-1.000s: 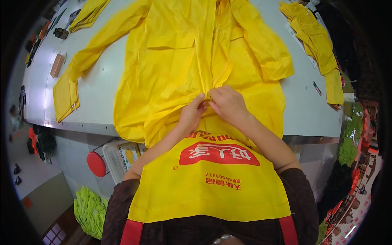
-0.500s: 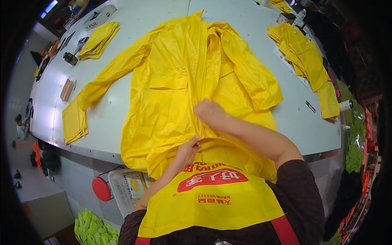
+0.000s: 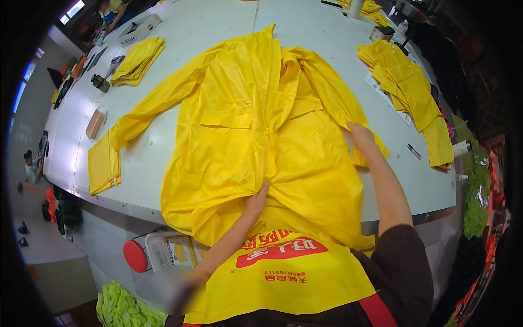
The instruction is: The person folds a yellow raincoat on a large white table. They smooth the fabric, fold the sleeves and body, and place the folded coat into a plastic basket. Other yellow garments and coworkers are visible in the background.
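Observation:
A yellow raincoat (image 3: 223, 150) lies spread on the table, front up, its lower edge hanging over the near side toward me. At the bottom of the front opening, my left hand (image 3: 255, 203) is closed on the fabric, and the coat partly hides its fingers. Over on the right, my right hand (image 3: 362, 137) pinches the edge of the raincoat's sleeve (image 3: 340, 103), arm stretched forward. The left sleeve (image 3: 163, 92) reaches out to the side, its end by a folded yellow piece (image 3: 103, 166).
Folded yellow pieces lie in a stack (image 3: 137, 61) at far left and a longer pile (image 3: 400, 82) at right. A pen (image 3: 414, 151), a white spool (image 3: 463, 147), a small box (image 3: 95, 123) and a white carton (image 3: 140, 30) are around. A red stool (image 3: 135, 256) stands below the table's left edge.
My right hand has moved from the middle of the front opening out to the right sleeve. The right front panel now lies flatter and wider. My left hand stays near the lower front edge.

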`<move>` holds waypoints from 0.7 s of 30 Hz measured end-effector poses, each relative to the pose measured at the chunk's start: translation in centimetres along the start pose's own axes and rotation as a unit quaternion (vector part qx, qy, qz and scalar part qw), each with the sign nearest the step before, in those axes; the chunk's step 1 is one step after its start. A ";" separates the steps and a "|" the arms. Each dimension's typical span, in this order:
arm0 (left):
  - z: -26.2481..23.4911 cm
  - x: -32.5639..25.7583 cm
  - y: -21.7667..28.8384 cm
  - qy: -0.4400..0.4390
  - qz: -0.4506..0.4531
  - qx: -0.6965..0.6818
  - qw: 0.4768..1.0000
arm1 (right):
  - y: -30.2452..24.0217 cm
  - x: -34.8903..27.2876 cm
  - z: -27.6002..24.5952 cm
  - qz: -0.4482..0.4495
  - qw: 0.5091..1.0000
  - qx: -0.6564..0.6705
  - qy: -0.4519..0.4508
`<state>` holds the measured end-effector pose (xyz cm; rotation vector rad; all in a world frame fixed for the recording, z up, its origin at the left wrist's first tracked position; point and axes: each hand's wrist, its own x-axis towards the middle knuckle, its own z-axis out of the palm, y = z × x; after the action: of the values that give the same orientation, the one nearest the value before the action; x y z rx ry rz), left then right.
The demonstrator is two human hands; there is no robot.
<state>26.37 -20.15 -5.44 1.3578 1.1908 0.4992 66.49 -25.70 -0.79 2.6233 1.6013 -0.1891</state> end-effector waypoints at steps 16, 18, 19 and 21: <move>-27.2 17.2 2.3 0.168 -0.012 0.206 0.964 | 10.3 -36.3 3.8 0.092 0.883 0.095 -0.451; -26.3 16.3 0.8 0.195 0.020 0.190 0.962 | 8.1 -32.9 3.1 0.064 0.890 0.030 -0.451; -26.5 16.2 0.1 0.165 0.057 0.138 0.975 | 6.8 -30.1 2.3 0.023 0.925 0.082 -0.370; -24.8 14.1 1.9 0.133 0.015 0.089 0.987 | 2.6 -24.9 0.4 0.163 0.878 0.415 -0.173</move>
<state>11.15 4.01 -3.56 1.4961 1.4627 0.6202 57.47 -48.88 2.19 3.0841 1.0582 -1.5211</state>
